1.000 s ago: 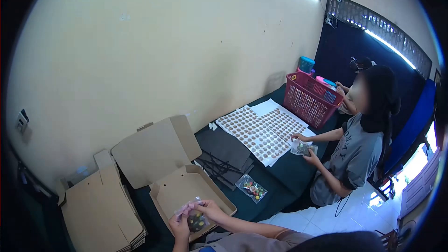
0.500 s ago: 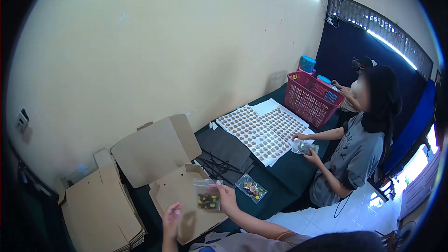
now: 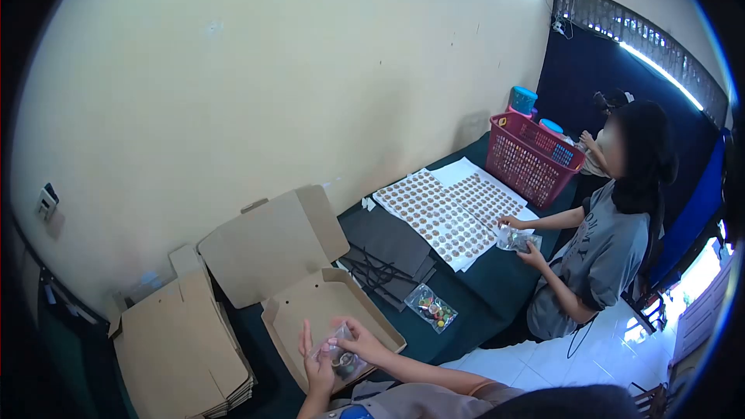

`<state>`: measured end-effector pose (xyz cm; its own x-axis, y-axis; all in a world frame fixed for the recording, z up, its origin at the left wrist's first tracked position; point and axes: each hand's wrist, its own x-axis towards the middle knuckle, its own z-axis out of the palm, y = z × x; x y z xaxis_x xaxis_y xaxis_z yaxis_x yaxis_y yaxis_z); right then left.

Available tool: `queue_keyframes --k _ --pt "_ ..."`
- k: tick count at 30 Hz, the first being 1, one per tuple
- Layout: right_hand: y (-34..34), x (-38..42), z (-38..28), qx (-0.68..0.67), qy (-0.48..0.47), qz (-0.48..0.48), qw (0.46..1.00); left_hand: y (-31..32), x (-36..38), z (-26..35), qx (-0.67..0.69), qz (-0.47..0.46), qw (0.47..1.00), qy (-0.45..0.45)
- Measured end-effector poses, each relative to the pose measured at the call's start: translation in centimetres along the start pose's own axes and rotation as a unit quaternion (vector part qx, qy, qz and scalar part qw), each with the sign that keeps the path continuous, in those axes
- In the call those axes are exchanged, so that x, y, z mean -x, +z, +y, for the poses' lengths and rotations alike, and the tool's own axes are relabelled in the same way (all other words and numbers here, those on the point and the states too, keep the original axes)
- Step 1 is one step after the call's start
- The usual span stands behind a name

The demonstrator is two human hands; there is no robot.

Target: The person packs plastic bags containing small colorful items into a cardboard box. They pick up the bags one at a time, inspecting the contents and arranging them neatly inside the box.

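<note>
Over the open cardboard box (image 3: 291, 322), both my hands are at a clear zip bag (image 3: 341, 357) with small dark and coloured pieces in it. My right hand (image 3: 362, 344) pinches the bag's upper edge. On its other side, my left hand (image 3: 318, 368) grips the bag, with some fingers pointing up. The box's lid (image 3: 268, 252) stands raised behind it. Another clear bag of colourful pieces (image 3: 431, 309) lies on the dark green cloth, to the right of the box.
Flattened cardboard boxes (image 3: 174, 341) are stacked at left. Dark bags with handles (image 3: 384, 240) and sheets of round stickers (image 3: 434, 213) lie further back. A maroon basket (image 3: 531, 159) stands at the far end. A person (image 3: 597, 240) at right handles a clear bag (image 3: 516, 239); another person is behind.
My right hand has brought the bag down and left, and my left hand, apart from it before, has come to it. The view has shifted slightly.
</note>
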<state>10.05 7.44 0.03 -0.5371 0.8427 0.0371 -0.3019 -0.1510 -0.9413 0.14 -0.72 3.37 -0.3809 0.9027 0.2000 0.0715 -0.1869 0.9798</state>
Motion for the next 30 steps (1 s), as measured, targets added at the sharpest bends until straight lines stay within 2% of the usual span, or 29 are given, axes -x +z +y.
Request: queue_keyframes --k 1,3,5,7,9,11,13,14,16,18,20,22,23,24,26,27,29,30 --pt "-0.6 -0.3 -0.3 0.004 -0.003 0.001 1.0 -0.6 -0.2 -0.5 -0.131 0.041 0.988 0.067" --pt "-2.1 -0.2 -1.1 -0.034 0.187 -0.115 0.975 -1.0 -0.2 -1.3 -0.131 0.056 0.987 0.079" --pt "-2.6 -0.1 -1.6 -0.059 0.185 -0.104 0.976 -1.6 -0.6 -1.6 -0.134 0.071 0.984 0.091" --pt "-3.1 0.1 -0.8 -0.089 0.186 -0.09 0.974 -2.3 -0.7 -1.7 -0.166 -0.004 0.984 0.062" --pt "-3.9 -0.1 0.7 -0.065 0.141 -0.08 0.985 -2.6 -0.7 -2.9 -0.146 -0.03 0.989 0.027" --pt "-4.6 -0.1 0.9 -0.045 0.145 -0.077 0.985 -3.1 -1.0 -4.0 -0.126 -0.055 0.991 -0.006" --pt "-4.7 0.0 0.2 -0.026 0.152 -0.071 0.985 -3.4 -1.1 -4.0 0.044 -0.092 0.99 -0.101" --pt "-4.8 -0.1 -0.1 -0.026 0.166 -0.064 0.984 -3.5 -0.9 -3.9 0.044 -0.092 0.989 -0.104" --pt "-4.7 -0.3 -0.7 -0.028 0.18 -0.057 0.982 -3.5 -1.1 -2.5 0.148 -0.161 0.967 -0.131" --pt "-4.8 -0.5 -1.0 -0.157 0.16 -0.045 0.974 -2.3 -0.2 -3.5 0.154 -0.143 0.968 -0.135" --pt "-4.5 -0.7 -1.5 -0.13 0.165 -0.037 0.977 -0.9 0.4 -4.6 0.159 -0.124 0.969 -0.14" --pt "-3.3 -0.6 -1.4 -0.027 0.058 0.016 0.998 -0.1 0.7 -5.6 0.152 -0.103 0.967 -0.177" --pt "-3.2 -0.7 -0.9 0.085 -0.019 0.041 0.995 -0.3 0.3 -6.9 0.167 -0.093 0.963 -0.189" --pt "-2.7 -0.3 -1.2 0.081 -0.015 0.04 0.996 -0.3 0.3 -7.0 0.165 -0.09 0.963 -0.192" --pt "-1.3 0.4 -2.4 -0.033 0.088 0.035 0.995 -0.4 -0.1 -6.6 0.194 -0.007 0.966 -0.169" --pt "-1.6 0.5 -1.6 -0.035 0.093 0.03 0.995 -0.3 -0.3 -5.9 0.191 0.0 0.966 -0.172" --pt "-2.5 1.2 1.3 -0.014 0.112 -0.1 0.989 -0.4 0.0 -4.4 0.106 -0.033 0.981 -0.159" --pt "-2.3 1.6 2.0 -0.015 0.116 -0.104 0.988 -0.5 0.4 -4.8 0.106 -0.028 0.981 -0.161"
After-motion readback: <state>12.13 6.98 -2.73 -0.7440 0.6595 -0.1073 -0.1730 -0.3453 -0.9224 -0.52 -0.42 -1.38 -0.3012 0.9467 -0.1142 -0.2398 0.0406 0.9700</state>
